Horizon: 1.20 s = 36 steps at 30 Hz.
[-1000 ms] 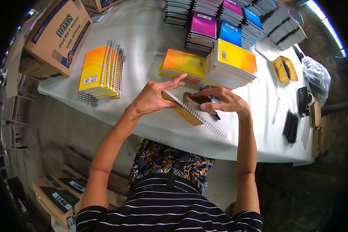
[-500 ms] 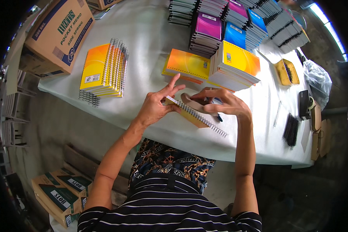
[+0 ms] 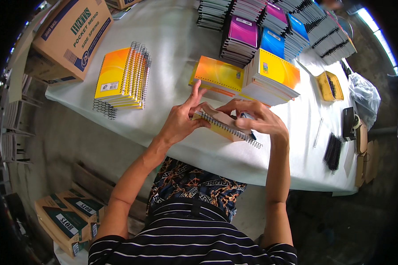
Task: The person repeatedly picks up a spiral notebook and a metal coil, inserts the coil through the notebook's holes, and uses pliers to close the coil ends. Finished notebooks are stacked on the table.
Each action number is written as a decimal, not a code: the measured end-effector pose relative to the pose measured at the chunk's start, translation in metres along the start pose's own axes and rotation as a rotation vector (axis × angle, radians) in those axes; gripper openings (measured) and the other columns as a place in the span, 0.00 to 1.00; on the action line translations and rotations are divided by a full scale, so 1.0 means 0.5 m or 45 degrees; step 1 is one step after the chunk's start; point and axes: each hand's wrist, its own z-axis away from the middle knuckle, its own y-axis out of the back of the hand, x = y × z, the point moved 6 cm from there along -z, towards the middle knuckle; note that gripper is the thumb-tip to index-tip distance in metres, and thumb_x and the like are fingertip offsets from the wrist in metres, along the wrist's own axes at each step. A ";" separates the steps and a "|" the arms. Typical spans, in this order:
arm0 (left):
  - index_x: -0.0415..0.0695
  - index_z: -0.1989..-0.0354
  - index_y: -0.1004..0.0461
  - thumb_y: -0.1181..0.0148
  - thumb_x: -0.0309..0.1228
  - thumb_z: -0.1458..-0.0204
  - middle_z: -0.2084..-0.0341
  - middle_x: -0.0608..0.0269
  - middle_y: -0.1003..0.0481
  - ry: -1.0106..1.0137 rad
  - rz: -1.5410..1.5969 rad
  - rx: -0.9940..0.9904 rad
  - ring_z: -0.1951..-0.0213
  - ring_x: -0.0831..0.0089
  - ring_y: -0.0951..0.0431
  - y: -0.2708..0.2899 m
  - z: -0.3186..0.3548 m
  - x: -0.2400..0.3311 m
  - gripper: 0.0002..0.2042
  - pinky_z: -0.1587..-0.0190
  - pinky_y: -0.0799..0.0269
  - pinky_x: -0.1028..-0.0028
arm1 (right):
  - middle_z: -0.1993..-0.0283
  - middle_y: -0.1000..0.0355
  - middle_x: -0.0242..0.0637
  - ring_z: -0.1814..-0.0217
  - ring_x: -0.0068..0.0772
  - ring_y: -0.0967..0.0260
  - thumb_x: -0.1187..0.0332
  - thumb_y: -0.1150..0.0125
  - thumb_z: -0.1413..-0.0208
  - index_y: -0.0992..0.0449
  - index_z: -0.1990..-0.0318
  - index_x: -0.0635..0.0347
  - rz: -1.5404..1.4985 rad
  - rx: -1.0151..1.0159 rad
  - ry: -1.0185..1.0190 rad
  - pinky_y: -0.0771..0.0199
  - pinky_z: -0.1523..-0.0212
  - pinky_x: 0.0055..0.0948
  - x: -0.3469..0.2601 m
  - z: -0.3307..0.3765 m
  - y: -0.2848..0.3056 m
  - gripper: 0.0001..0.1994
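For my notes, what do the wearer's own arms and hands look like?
Both the left hand and the right hand are ungloved, and the forearms are bare, with no watch visible. The short sleeves are black with thin white stripes, matching the shirt.

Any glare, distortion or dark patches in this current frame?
Head view: glare whitens the tablecloth right of the right hand; head view: a bright strip at upper right looks blown out; head view: fisheye bends the tablecloth's near edge, corners go black; head view: the coil shows distinct loops.
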 end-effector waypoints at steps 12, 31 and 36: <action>0.49 0.28 0.57 0.27 0.24 0.58 0.33 0.48 0.42 0.091 0.061 -0.138 0.41 0.62 0.29 -0.006 -0.002 -0.015 0.51 0.47 0.25 0.69 | 0.60 0.23 0.48 0.60 0.38 0.28 0.48 0.40 0.45 0.21 0.50 0.63 0.001 0.009 -0.102 0.28 0.58 0.35 -0.014 0.009 -0.009 0.27; 0.47 0.37 0.33 0.44 0.47 0.42 0.38 0.64 0.33 -0.097 0.067 -0.393 0.35 0.61 0.37 -0.023 0.021 -0.006 0.27 0.34 0.42 0.63 | 0.47 0.34 0.48 0.43 0.50 0.37 0.71 0.39 0.45 0.32 0.38 0.49 1.203 0.904 -0.348 0.40 0.40 0.44 0.096 0.162 -0.076 0.25; 0.46 0.36 0.34 0.43 0.41 0.42 0.40 0.62 0.30 -0.092 -0.084 -0.264 0.38 0.63 0.32 -0.028 0.034 0.011 0.25 0.38 0.34 0.65 | 0.52 0.34 0.49 0.47 0.48 0.35 0.74 0.41 0.46 0.33 0.37 0.51 0.865 1.188 -0.585 0.35 0.47 0.42 0.071 0.208 -0.058 0.27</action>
